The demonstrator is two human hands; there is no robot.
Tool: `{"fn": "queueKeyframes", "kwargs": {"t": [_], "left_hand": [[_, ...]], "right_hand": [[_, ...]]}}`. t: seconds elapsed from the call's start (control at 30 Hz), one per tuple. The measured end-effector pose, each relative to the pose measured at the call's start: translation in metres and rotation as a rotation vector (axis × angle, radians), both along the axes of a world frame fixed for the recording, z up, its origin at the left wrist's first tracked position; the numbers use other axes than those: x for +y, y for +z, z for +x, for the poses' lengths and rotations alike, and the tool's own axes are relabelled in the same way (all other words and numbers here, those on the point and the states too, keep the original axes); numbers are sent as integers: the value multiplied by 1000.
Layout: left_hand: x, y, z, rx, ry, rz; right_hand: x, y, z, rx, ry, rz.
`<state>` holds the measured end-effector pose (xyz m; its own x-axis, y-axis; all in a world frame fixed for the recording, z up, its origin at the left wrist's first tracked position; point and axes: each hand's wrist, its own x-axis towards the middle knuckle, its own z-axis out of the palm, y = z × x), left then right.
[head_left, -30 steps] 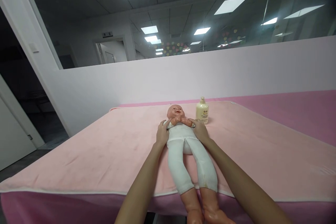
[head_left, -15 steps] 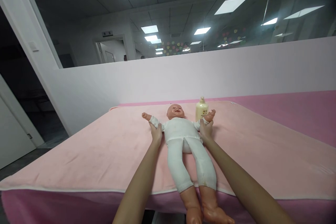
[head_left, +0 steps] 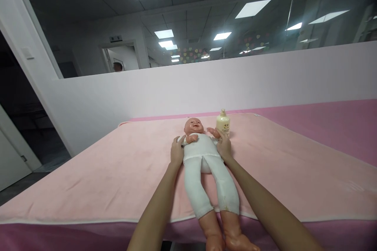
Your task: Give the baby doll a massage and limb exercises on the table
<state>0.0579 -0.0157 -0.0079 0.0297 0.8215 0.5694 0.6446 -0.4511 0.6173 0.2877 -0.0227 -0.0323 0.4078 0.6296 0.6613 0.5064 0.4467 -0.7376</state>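
Note:
A baby doll [head_left: 202, 149] in a white cloth suit lies on its back, head toward the wall, its bare feet past the near edge of the bed. My left hand [head_left: 177, 151] is closed around the doll's arm on the left, whose hand rests over the upper chest. On the other side, my right hand [head_left: 224, 147] grips the other arm, bent so that its small hand points inward by the shoulder. Just behind my right hand stands a pale yellow pump bottle [head_left: 223, 120], its lower part partly covered.
A light pink towel [head_left: 118, 180] with a white edge covers most of the darker pink bed [head_left: 338, 121]. Behind it runs a white half wall [head_left: 165, 90] topped by glass. Part of a person's head [head_left: 118, 66] shows through the glass or reflected in it.
Both doll arms have swung from spread outward to folded in toward the chest, with my hands on them. The view has shifted slightly. A person's head shows more at the glass.

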Motion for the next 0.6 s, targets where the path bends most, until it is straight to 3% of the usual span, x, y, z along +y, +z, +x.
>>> {"fn": "queueKeyframes", "kwargs": {"t": [0.1,0.33,0.47,0.6], "left_hand": [[-1,1,3,145,21,-33],[-1,1,0,177,-5,-18],[4,-2,-4,123,-84,-9],[13,-6,-7,-65,-238,-59]], "right_hand": [[2,-2,0,-107,72,-60],[0,4,1,-140,251,-61],[1,5,-1,-58,336,-99],[6,2,-4,73,317,-181]]}}
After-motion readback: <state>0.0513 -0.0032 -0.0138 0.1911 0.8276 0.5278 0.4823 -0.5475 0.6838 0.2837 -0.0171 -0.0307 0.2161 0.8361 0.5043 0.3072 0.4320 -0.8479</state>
